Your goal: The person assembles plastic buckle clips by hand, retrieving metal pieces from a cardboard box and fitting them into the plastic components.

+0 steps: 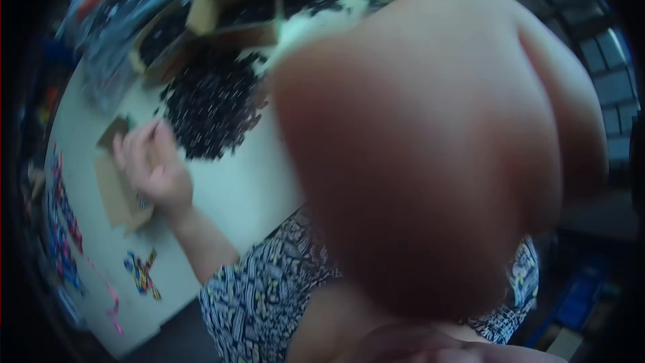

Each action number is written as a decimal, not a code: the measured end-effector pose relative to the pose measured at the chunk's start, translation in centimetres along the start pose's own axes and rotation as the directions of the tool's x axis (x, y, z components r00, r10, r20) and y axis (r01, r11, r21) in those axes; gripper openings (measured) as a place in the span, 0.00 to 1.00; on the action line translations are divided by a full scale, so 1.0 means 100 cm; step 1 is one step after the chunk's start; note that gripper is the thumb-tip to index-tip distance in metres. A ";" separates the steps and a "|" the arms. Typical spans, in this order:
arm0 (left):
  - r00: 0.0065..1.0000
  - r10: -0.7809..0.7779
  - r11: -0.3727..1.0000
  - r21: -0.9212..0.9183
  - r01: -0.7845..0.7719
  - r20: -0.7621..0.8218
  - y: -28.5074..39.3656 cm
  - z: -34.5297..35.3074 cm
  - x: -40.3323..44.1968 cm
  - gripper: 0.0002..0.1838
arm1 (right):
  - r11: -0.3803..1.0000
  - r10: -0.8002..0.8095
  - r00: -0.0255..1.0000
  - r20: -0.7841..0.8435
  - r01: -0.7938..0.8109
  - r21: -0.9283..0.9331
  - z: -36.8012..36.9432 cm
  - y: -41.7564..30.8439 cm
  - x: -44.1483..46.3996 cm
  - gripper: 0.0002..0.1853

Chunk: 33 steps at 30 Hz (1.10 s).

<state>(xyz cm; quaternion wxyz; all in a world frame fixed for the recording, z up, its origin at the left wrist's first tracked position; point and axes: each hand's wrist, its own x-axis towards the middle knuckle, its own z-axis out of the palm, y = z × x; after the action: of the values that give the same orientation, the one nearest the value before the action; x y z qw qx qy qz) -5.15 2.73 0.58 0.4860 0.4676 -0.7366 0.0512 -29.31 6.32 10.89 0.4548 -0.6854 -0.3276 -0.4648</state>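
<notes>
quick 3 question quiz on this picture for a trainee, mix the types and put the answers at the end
1. Multiple choice: which thing is the left hand nearest to?
a) the bright pink ribbon
b) the clear plastic bag
c) the small open brown cardboard box

2. True or false: the heap of small black pieces lies on the pale tabletop.

3. Fill in the word: the large, blurred right hand hides much of the view because it is close to the ____.

Key: 1 c; 2 true; 3 camera
</notes>
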 end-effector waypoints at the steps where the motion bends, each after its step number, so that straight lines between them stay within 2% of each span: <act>1: 0.998 -0.003 1.000 -0.014 0.003 0.058 0.002 0.003 0.005 0.05 | 1.000 -0.011 0.999 -0.040 0.011 0.000 -0.008 0.004 -0.006 0.20; 2: 0.993 -0.005 1.000 -0.028 0.009 0.117 0.005 0.006 0.009 0.05 | 1.000 -0.011 0.995 -0.097 0.009 -0.026 -0.018 0.007 -0.013 0.20; 4: 0.964 -0.124 0.986 -0.076 0.145 0.236 -0.010 0.022 0.004 0.08 | 0.994 0.025 0.972 -0.234 -0.050 -0.101 -0.039 0.014 -0.032 0.20; 5: 0.927 -0.134 0.989 -0.011 0.147 0.352 -0.016 0.026 0.002 0.08 | 0.983 0.050 0.947 -0.317 -0.103 -0.154 -0.046 0.018 -0.045 0.20; 6: 0.878 -0.124 0.990 0.122 0.076 0.461 -0.016 0.026 0.000 0.10 | 0.959 0.090 0.908 -0.408 -0.189 -0.209 -0.053 0.022 -0.056 0.20; 7: 0.835 -0.167 0.985 0.124 0.119 0.525 -0.024 0.033 -0.008 0.11 | 0.917 0.150 0.853 -0.500 -0.310 -0.252 -0.058 0.028 -0.069 0.20; 8: 0.805 -0.177 0.982 0.158 0.105 0.566 -0.028 0.037 -0.019 0.12 | 0.834 0.240 0.774 -0.586 -0.473 -0.283 -0.058 0.034 -0.081 0.20; 9: 0.773 -0.183 0.979 0.187 0.086 0.607 -0.029 0.040 -0.028 0.13 | 0.636 0.379 0.632 -0.676 -0.708 -0.305 -0.053 0.039 -0.092 0.19; 10: 0.763 -0.199 0.976 0.197 0.096 0.615 -0.027 0.036 -0.039 0.13 | 0.426 0.523 0.519 -0.676 -0.846 -0.320 -0.049 0.047 -0.105 0.18; 11: 0.748 -0.220 0.972 0.208 0.112 0.627 -0.024 0.036 -0.048 0.14 | 0.208 0.585 0.413 -0.698 -0.908 -0.364 -0.042 0.057 -0.113 0.14; 13: 0.737 -0.248 0.967 0.206 0.149 0.628 -0.023 0.036 -0.061 0.14 | -0.014 0.688 0.411 -0.599 -0.817 -0.576 -0.037 0.075 -0.142 0.06; 15: 0.743 -0.267 0.963 0.183 0.196 0.613 -0.023 0.036 -0.072 0.13 | -0.119 0.731 0.340 -0.591 -0.790 -0.601 -0.027 0.086 -0.165 0.04; 19: 0.780 -0.256 0.966 0.131 0.222 0.570 -0.019 0.040 -0.078 0.13 | -0.298 0.766 0.232 -0.599 -0.698 -0.651 -0.024 0.095 -0.171 0.07; 22: 0.791 -0.242 0.969 0.101 0.225 0.562 -0.016 0.045 -0.078 0.12 | -0.324 0.776 0.209 -0.595 -0.678 -0.660 -0.026 0.100 -0.177 0.08; 25: 0.784 -0.219 0.973 0.068 0.221 0.582 -0.014 0.050 -0.080 0.12 | -0.290 0.793 0.194 -0.577 -0.713 -0.638 -0.024 0.105 -0.186 0.07; 28: 0.778 -0.200 0.975 0.039 0.221 0.595 -0.014 0.052 -0.080 0.12 | -0.305 0.814 0.120 -0.568 -0.744 -0.594 -0.024 0.108 -0.184 0.05; 31: 0.781 -0.160 0.982 0.019 0.186 0.604 -0.014 0.051 -0.079 0.13 | -0.337 0.828 0.103 -0.551 -0.694 -0.636 -0.022 0.113 -0.181 0.04; 33: 0.771 -0.149 0.984 0.012 0.180 0.620 -0.015 0.051 -0.076 0.13 | -0.307 0.831 0.124 -0.542 -0.711 -0.633 -0.024 0.113 -0.178 0.04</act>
<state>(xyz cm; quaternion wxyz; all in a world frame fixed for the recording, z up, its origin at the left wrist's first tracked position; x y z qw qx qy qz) -6.81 4.02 -8.44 0.2319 0.5093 -0.8122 -0.1651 -26.51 -0.54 -8.97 0.2303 -0.8597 0.4484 -0.0822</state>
